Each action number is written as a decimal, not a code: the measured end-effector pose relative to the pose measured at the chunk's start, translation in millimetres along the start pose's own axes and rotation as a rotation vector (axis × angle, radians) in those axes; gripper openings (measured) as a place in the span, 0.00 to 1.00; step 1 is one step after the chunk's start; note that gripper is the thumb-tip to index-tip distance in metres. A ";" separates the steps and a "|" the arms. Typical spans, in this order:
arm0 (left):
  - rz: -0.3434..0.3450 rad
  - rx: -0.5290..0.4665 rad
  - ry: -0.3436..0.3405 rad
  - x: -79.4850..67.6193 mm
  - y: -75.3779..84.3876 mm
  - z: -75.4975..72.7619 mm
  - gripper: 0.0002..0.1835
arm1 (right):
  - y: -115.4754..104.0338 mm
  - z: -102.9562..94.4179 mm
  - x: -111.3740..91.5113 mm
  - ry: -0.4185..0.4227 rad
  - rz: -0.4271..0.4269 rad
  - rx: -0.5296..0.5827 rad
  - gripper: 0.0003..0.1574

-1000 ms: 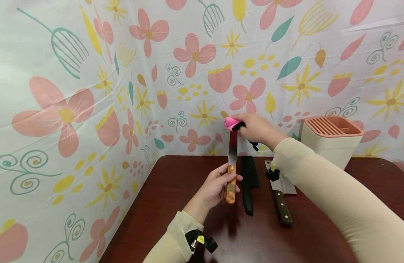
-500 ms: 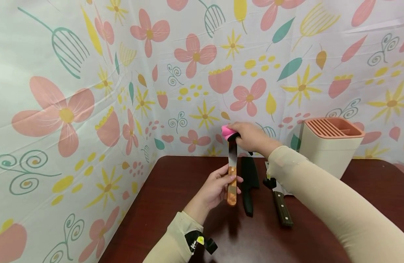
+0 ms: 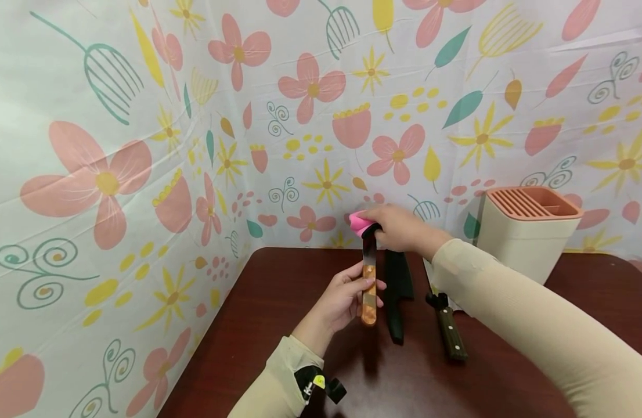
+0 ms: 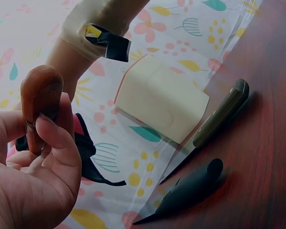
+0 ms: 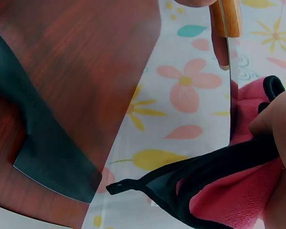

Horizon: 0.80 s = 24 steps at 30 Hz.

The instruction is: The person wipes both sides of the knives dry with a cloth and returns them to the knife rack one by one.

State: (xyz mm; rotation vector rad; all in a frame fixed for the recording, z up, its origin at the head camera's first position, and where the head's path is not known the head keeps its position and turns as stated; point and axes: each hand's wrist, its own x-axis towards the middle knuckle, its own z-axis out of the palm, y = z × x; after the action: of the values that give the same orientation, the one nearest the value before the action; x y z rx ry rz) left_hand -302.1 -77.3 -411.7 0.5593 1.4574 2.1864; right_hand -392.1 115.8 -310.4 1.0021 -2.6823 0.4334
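Observation:
In the head view my left hand (image 3: 339, 302) grips the marbled orange-brown handle of a knife (image 3: 370, 316), its blade pointing up. My right hand (image 3: 404, 229) pinches a pink cloth (image 3: 359, 223) with black edging against the upper part of that blade. The right wrist view shows the cloth (image 5: 238, 205) folded at the blade, its black hanging loop dangling loose; the blade's tip is hidden. Seen from the left wrist, fingers and thumb wrap round the handle (image 4: 40, 90). A black knife (image 3: 398, 278) lies on the table just right of the held knife.
Farther right lies a cleaver (image 3: 450, 334) with a dark riveted handle, its blade partly behind my right sleeve. A cream knife block (image 3: 522, 247) with an orange slotted top stands at the back right. Flowered cloth hangs behind and left of the dark red table (image 3: 284, 290).
My right hand has slid the pink cloth down along the blade, away from the tip end and nearer the handle. The left hand keeps its place on the handle.

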 end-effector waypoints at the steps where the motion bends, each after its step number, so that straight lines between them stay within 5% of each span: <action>1: 0.000 -0.001 0.000 0.0 0.0 -0.1 0.25 | -0.7 0.0 -0.8 -0.004 -0.005 0.002 0.38; 24: -0.004 0.020 0.014 -0.6 -2.5 -2.9 0.25 | -13.9 6.1 -23.7 -0.029 -0.071 0.066 0.37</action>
State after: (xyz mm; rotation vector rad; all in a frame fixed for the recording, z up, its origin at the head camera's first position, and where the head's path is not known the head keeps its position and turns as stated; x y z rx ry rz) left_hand -302.8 -78.9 -415.1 0.5489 1.4878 2.1790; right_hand -366.1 117.7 -321.2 1.1268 -2.6644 0.5000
